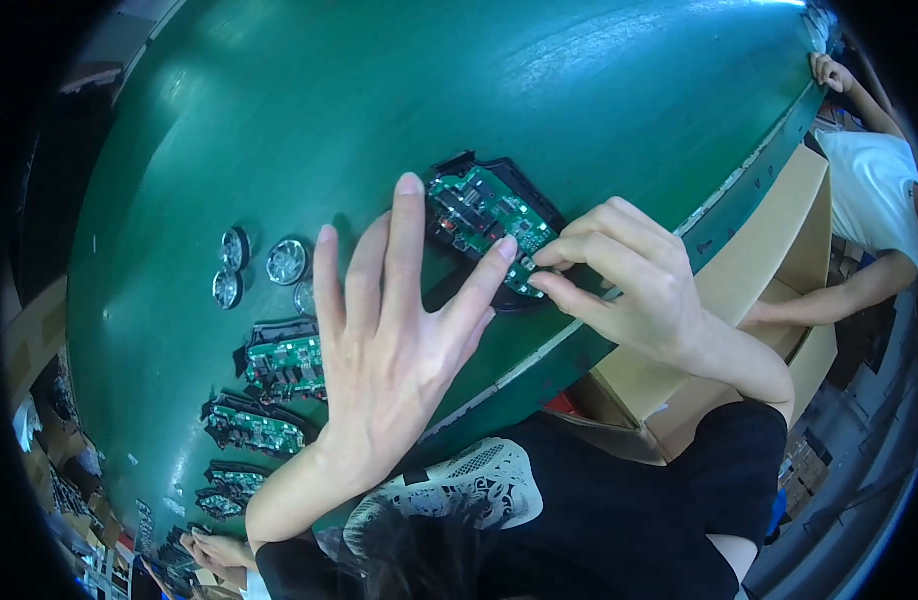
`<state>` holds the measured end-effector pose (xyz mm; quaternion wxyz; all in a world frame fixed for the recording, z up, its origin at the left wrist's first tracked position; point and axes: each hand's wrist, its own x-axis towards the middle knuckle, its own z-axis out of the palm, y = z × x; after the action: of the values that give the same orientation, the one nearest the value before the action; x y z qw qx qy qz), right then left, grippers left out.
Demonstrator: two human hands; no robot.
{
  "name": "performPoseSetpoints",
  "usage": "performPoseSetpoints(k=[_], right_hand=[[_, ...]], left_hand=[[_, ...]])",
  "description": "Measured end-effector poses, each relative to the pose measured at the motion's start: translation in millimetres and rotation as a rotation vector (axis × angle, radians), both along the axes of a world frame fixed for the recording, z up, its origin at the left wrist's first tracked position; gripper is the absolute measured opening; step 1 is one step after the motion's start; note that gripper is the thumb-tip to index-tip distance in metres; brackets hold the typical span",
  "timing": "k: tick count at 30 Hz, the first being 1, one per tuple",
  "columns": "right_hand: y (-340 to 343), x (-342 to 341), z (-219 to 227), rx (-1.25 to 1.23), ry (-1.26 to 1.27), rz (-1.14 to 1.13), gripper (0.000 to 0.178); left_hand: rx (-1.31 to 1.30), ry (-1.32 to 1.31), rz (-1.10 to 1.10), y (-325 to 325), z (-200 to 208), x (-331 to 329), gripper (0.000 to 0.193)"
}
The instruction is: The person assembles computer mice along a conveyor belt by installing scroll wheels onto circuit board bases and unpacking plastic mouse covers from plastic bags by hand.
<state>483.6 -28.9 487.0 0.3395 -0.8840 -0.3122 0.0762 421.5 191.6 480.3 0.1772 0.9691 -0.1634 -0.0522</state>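
Note:
A green circuit board (494, 215) lies in a black plastic housing (524, 182) near the table's right-hand edge. My left hand (384, 345) is spread over its near left side. The thumb presses on the board while the index fingertip is by the housing's left edge. At the board's lower right end, my right hand (634, 275) is closed in a pinch, thumb and index finger against the small parts there. Whatever sits between those fingertips is too small to make out.
Round clear-and-silver parts (287, 261) lie left of my left hand. Several more boards in black housings (254, 425) form a row toward the lower left. An open cardboard box (719, 330) stands beside the green table (309, 110); another person's arm (829, 305) reaches into it.

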Motion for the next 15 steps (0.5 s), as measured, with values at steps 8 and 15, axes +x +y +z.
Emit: performPoseSetpoints(k=[8,15], right_hand=[[11,-10,-2,0.034,0.061,-0.088,0.017],[12,-8,6,-0.047,-0.037,-0.037,0.017]], left_hand=[[-0.040,-0.045,-0.007,3,-5,-2,0.064],[-0.040,-0.036,-0.017,4,-4,-2,0.064]])
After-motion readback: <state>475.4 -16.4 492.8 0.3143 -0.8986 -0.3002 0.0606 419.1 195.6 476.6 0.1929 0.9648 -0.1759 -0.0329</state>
